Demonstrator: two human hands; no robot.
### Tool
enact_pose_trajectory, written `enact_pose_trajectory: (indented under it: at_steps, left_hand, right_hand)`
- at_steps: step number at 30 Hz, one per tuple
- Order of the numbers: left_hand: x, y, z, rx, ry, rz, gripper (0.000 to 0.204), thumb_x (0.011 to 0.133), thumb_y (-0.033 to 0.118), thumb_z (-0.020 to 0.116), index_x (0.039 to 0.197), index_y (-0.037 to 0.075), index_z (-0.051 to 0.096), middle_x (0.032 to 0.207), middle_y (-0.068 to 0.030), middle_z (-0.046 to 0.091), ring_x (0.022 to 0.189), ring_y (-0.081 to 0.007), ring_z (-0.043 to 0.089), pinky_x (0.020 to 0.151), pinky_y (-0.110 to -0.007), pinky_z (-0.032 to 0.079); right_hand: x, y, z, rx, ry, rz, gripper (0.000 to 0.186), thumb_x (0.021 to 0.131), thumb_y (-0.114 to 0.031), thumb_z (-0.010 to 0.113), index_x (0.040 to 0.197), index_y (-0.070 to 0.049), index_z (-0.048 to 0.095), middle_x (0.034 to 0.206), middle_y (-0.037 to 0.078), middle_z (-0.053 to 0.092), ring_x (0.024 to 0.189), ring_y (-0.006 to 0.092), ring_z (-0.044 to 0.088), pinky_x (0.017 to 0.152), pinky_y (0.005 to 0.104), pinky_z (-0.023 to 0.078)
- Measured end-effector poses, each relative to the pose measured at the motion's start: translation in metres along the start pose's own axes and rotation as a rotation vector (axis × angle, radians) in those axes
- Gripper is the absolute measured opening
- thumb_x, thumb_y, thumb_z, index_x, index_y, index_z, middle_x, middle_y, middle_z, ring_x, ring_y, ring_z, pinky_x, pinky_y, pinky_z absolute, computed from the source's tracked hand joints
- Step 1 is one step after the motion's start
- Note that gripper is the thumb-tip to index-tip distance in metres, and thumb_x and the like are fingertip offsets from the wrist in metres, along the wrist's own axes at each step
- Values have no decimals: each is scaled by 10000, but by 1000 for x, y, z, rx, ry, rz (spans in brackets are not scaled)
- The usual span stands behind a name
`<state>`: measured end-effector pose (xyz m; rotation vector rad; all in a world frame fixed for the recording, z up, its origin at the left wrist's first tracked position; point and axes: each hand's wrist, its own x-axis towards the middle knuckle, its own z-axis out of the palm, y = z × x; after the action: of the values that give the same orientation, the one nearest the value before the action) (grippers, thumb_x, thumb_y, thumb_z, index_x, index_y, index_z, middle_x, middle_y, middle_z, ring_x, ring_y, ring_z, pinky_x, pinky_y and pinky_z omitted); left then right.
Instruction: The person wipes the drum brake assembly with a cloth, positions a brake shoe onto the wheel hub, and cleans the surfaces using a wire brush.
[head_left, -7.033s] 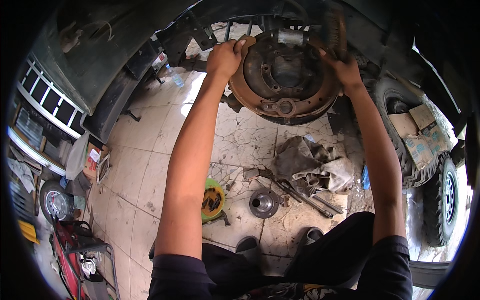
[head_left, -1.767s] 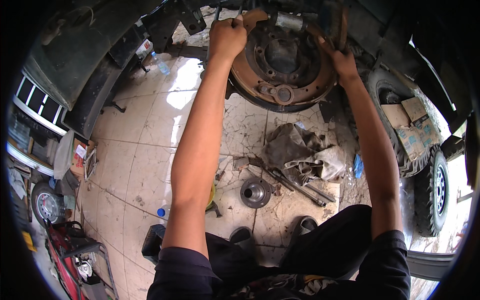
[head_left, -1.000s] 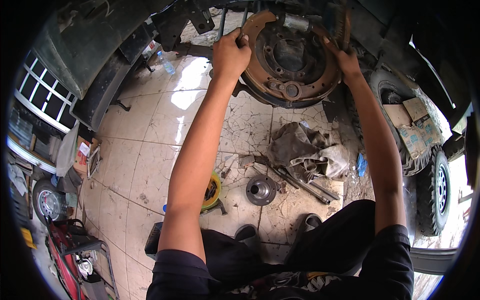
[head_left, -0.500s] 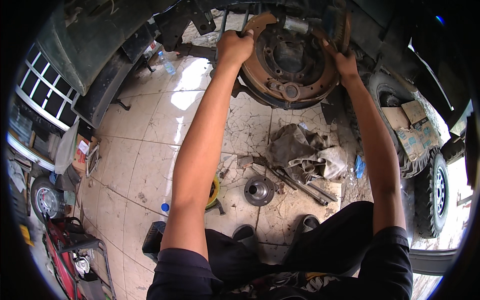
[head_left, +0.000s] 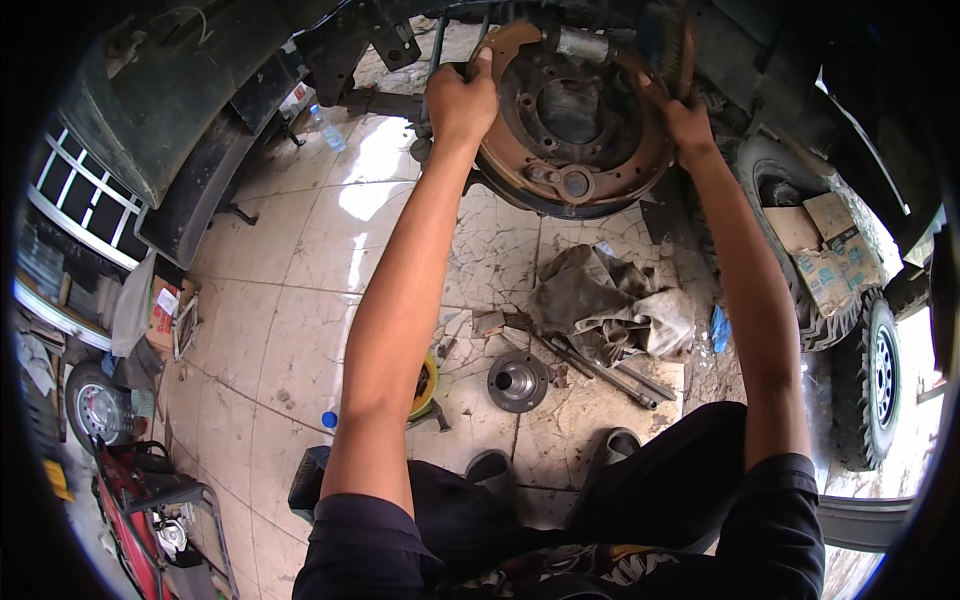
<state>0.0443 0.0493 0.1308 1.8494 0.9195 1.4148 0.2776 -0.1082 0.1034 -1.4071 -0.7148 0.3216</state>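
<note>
Ahead of me, a rusty drum brake assembly surrounds a dark round hub centre (head_left: 570, 110). My left hand (head_left: 463, 102) is closed round the outer edge of the left brake shoe (head_left: 507, 150), its thumb lying on the shoe's face near the upper end. On the other side, my right hand (head_left: 687, 122) grips the right brake shoe (head_left: 655, 145), with a finger stretched along its upper part; its other fingers are partly hidden. Between the shoes' upper ends sits a silvery wheel cylinder (head_left: 583, 45). A pivot link (head_left: 560, 180) joins them at the bottom.
On the cracked tile floor lie a round flanged hub (head_left: 518, 382), a crumpled grey cloth (head_left: 610, 305) and metal rods (head_left: 625, 380). A yellow container (head_left: 428, 385) is partly behind my left forearm. Tyres (head_left: 873, 385) and cardboard (head_left: 835, 255) stand right; a red machine (head_left: 130, 525) stands left.
My left hand has shifted slightly left and its thumb now points up along the left brake shoe. My right hand keeps its place on the right shoe. The whole view has shifted slightly.
</note>
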Motion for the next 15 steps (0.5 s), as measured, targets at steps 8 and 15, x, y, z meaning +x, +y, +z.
enact_pose_trajectory:
  at_steps: [8,15]
  left_hand:
    - [3,-17,-1,97,71,208,481,918,345,611,768,-113,603,787,-288,625,776,-442,621,741,-481,474]
    - [-2,-17,-6,106,58,125,471,921,355,609,810,-103,608,872,-280,607,825,-428,601,757,-481,462]
  right_hand:
    - [4,1,-1,-43,6,24,726,733,-426,833,1220,46,576,1120,148,650,982,225,643,836,341,522]
    - [5,3,-2,36,-48,38,656,770,-372,822,1219,30,562,1128,125,631,994,208,627,844,336,519]
